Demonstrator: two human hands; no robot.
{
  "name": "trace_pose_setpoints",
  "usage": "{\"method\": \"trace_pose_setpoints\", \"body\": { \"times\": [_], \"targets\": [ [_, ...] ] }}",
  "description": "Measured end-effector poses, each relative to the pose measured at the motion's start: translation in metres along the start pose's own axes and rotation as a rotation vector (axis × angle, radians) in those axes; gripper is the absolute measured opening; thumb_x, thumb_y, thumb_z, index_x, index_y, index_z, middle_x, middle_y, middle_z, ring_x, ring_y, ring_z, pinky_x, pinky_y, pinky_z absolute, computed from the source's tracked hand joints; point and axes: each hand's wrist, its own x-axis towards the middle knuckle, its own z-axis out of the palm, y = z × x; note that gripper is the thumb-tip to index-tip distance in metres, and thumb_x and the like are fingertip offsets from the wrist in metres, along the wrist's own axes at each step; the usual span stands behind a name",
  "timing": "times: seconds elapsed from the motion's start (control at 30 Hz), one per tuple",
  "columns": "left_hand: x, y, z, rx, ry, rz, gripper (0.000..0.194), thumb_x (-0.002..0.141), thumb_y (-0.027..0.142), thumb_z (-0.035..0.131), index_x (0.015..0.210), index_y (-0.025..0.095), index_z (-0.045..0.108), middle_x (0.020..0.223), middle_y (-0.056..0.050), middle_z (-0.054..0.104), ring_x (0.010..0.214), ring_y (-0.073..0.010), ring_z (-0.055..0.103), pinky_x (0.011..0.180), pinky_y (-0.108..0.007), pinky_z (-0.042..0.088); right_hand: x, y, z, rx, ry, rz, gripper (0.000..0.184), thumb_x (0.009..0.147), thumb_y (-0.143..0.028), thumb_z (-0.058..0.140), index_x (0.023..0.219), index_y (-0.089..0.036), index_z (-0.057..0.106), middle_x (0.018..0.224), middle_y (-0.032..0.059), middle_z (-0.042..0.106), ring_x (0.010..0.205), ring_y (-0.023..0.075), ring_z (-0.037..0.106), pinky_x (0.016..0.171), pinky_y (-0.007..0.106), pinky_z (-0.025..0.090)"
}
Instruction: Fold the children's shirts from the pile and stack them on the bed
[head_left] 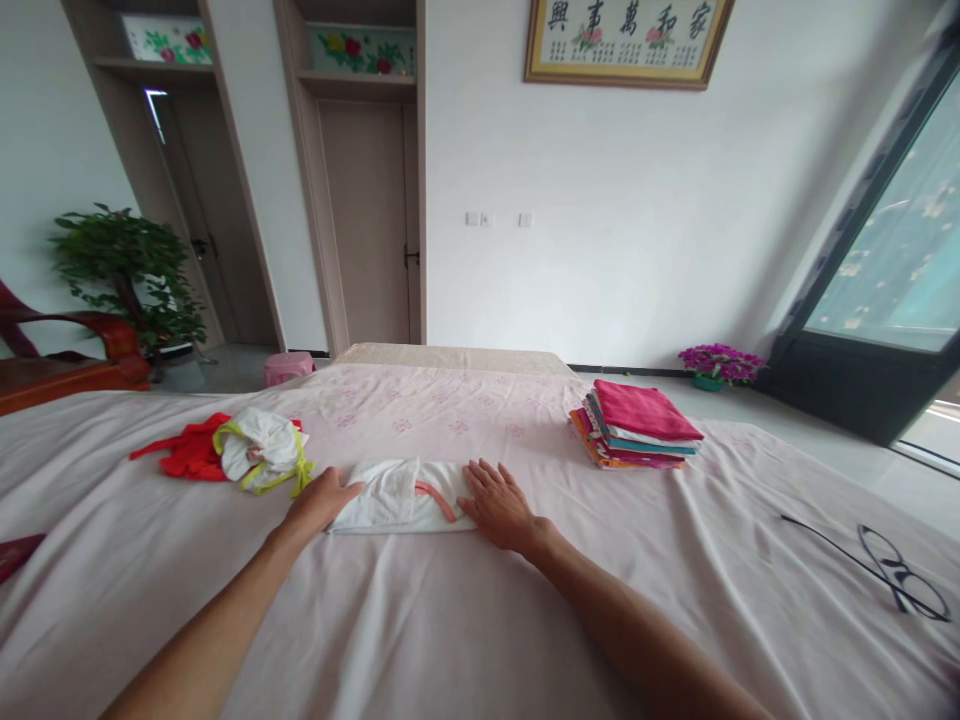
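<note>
A white garment point(390, 497), folded into a flat strip with a coral-red band point(436, 498) on top, lies on the pale pink bedspread in front of me. At its left end my left hand point(324, 502) pinches the edge, thumb above and the other fingers mostly hidden. My right hand point(501, 506) rests flat at the right end, fingers stretched out and touching the cloth. Just beyond my left hand is a crumpled white garment with yellow-green trim point(259, 450), lying against a crumpled red one point(187, 450).
Farther right stands a stack of folded clothes point(637, 428), bright pink on top. Black-framed glasses point(889, 575) lie near the right side of the bedspread point(420, 620). Beyond it are a pink stool point(289, 368), a wooden armchair point(90, 345) and purple flowers point(721, 364).
</note>
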Motion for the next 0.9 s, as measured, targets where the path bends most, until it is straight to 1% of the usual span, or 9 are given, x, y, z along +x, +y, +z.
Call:
{"method": "trace_pose_setpoints", "body": {
  "times": [0.13,0.3,0.4,0.5,0.57,0.63,0.77,0.83,0.9],
  "targets": [
    [-0.008,0.01,-0.003,-0.147,-0.096,-0.009,0.038,0.061,0.041,0.07,0.087,0.013,0.068,0.069,-0.003,0.07,0.077,-0.0266,0.068,0.064,-0.03,0.049,-0.003,-0.006,-0.002,0.013,-0.007,0.0,0.057,0.099,-0.045,0.033,0.147,-0.013,0.038,0.152,0.0151,0.037,0.143,0.0265,0.026,0.117,0.048,0.016],
    [-0.015,0.03,-0.022,-0.566,-0.256,-0.026,0.048,0.055,0.036,0.072,0.097,0.012,0.069,0.079,-0.005,0.074,0.077,-0.0239,0.067,0.063,-0.029,0.049,-0.005,-0.008,-0.001,0.033,0.017,-0.049,0.058,0.098,-0.05,0.036,0.145,-0.017,0.04,0.151,0.0132,0.04,0.142,0.0272,0.028,0.117,0.049,0.015],
    [-0.017,0.052,-0.033,-0.643,-0.258,-0.035,0.054,0.057,0.034,0.07,0.107,0.015,0.066,0.081,-0.003,0.073,0.073,-0.02,0.067,0.06,-0.026,0.047,-0.005,-0.008,0.0,0.033,0.034,-0.067,0.057,0.097,-0.053,0.037,0.144,-0.022,0.041,0.15,0.012,0.041,0.142,0.0275,0.027,0.117,0.05,0.016],
    [-0.022,0.082,-0.032,-0.649,-0.293,0.031,0.057,0.059,0.03,0.066,0.113,0.013,0.063,0.079,-0.002,0.071,0.067,-0.0167,0.064,0.058,-0.024,0.045,-0.005,-0.008,0.0,0.03,0.038,-0.077,0.056,0.097,-0.054,0.036,0.144,-0.024,0.042,0.149,0.0117,0.041,0.141,0.0277,0.028,0.116,0.051,0.016],
    [-0.026,0.101,-0.023,-0.653,-0.325,0.089,0.058,0.06,0.027,0.064,0.116,0.011,0.06,0.076,-0.001,0.068,0.062,-0.0151,0.062,0.055,-0.023,0.043,-0.006,-0.008,0.0,0.033,0.037,-0.077,0.055,0.097,-0.054,0.035,0.143,-0.024,0.043,0.149,0.0115,0.042,0.14,0.0281,0.028,0.116,0.051,0.017],
    [-0.03,0.119,-0.005,-0.656,-0.345,0.155,0.057,0.063,0.025,0.062,0.118,0.01,0.058,0.073,0.0,0.066,0.059,-0.0135,0.06,0.054,-0.022,0.042,-0.007,-0.008,0.0,0.035,0.047,-0.077,0.054,0.097,-0.053,0.036,0.143,-0.025,0.043,0.149,0.0113,0.042,0.14,0.028,0.029,0.116,0.051,0.017],
    [-0.038,0.142,0.045,-0.536,-0.282,0.258,0.053,0.068,0.018,0.059,0.12,0.011,0.055,0.077,-0.002,0.065,0.06,-0.0116,0.058,0.057,-0.022,0.042,-0.007,-0.009,0.002,0.039,0.074,-0.08,0.051,0.096,-0.05,0.042,0.141,-0.027,0.044,0.147,0.0102,0.044,0.139,0.0267,0.03,0.116,0.051,0.016],
    [-0.041,0.148,0.071,-0.417,-0.236,0.298,0.052,0.068,0.014,0.058,0.121,0.012,0.055,0.079,-0.002,0.065,0.065,-0.0119,0.059,0.06,-0.022,0.043,-0.006,-0.008,0.002,0.054,0.068,-0.092,0.049,0.095,-0.046,0.044,0.141,-0.027,0.045,0.145,0.0097,0.047,0.138,0.0267,0.031,0.116,0.051,0.015],
    [-0.044,0.15,0.092,-0.341,-0.229,0.32,0.052,0.069,0.012,0.056,0.121,0.014,0.055,0.079,-0.001,0.065,0.069,-0.0122,0.06,0.062,-0.022,0.044,-0.006,-0.007,0.001,0.076,0.042,-0.115,0.048,0.094,-0.04,0.047,0.141,-0.027,0.045,0.143,0.0095,0.049,0.138,0.0266,0.032,0.117,0.051,0.013]
  ]
}}
